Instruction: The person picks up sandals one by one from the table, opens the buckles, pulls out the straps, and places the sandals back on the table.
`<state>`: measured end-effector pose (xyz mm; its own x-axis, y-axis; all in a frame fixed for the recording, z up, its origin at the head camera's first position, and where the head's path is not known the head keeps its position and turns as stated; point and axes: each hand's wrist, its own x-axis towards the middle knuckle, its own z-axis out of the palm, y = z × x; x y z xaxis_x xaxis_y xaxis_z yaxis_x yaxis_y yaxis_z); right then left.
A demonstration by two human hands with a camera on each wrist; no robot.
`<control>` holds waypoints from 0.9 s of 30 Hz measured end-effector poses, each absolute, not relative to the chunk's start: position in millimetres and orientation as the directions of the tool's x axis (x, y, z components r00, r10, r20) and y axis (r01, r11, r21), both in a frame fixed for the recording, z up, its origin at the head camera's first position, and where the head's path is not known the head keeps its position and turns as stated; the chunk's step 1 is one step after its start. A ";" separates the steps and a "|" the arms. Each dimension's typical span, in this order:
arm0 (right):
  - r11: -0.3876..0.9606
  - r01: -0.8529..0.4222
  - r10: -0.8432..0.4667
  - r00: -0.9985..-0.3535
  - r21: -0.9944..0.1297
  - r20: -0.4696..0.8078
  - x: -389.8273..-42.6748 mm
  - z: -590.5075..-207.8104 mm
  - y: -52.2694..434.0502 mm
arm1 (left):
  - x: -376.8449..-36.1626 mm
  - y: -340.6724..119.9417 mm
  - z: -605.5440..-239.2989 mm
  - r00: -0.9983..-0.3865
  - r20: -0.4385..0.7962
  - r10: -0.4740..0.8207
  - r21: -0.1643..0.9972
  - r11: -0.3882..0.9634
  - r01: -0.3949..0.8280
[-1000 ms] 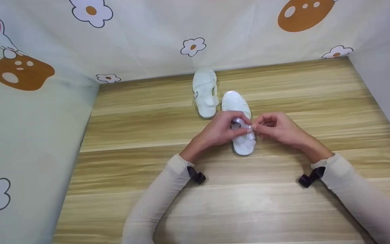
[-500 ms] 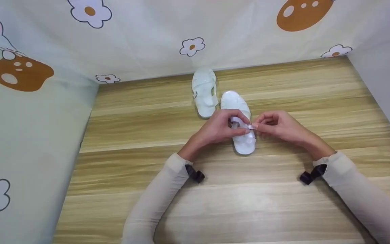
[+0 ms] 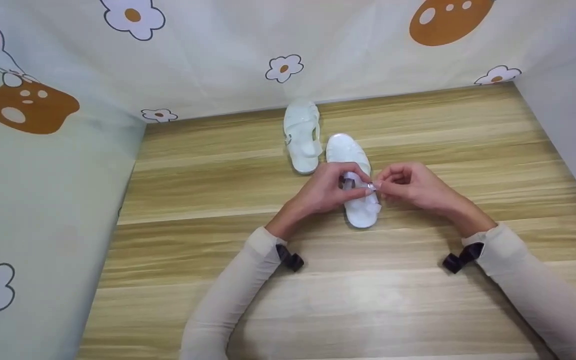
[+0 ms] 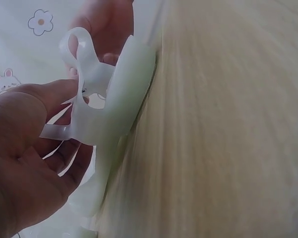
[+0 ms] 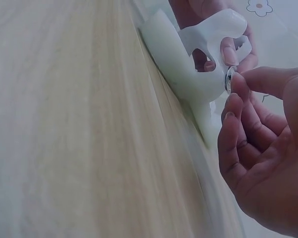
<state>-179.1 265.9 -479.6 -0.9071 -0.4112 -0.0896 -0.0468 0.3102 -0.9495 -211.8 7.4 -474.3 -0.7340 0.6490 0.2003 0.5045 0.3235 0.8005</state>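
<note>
A white sandal [image 3: 346, 148] lies on the wood-grain surface, toe end away from me, with its middle partly covered by my fingers. My left hand [image 3: 320, 189] reaches over it from the left and holds its strap between thumb and fingers; the strap [image 4: 80, 106] shows in the left wrist view. From the right, my right hand [image 3: 413, 187] pinches the strap with thumb and forefinger, right at the small metal buckle [image 5: 229, 79]. The fingertips hide whether the strap is through the buckle. Behind the heel a loop of back strap [image 5: 228, 24] stands up.
The other white sandal [image 3: 298, 117] sits just left and farther back, close to the printed wall cloth [image 3: 218, 65]. Wood-grain surface [image 3: 358, 300] extends around both shoes. A plain side panel [image 3: 563, 100] bounds the right, and patterned cloth the left.
Both hands stay at the strap with only slight finger movement. The buckle, plainer half a second ago, is now more covered by the right fingertips. The heel has shifted slightly right.
</note>
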 end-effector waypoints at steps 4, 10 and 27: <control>0.288 -0.042 -0.414 -0.906 -0.957 -0.085 -179.1 -480.6 264.2 | -211.1 8.5 -475.7 -0.734 0.208 0.647 0.805 0.313 0.504; 0.291 -0.048 -0.417 -0.905 -0.956 -0.082 -179.5 -481.5 263.6 | -210.1 10.0 -475.6 -0.735 0.201 0.647 0.808 0.314 0.498; 0.291 -0.031 -0.474 -0.873 -0.956 -0.116 -183.4 -483.6 272.2 | -211.1 8.5 -476.8 -0.727 0.203 0.656 0.816 0.297 0.496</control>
<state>-183.4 272.2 -483.6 -0.8728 -0.4742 -0.1158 -0.0310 0.2906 -0.9563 -211.1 8.5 -476.8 -0.7270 0.6559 0.2033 0.4961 0.2970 0.8159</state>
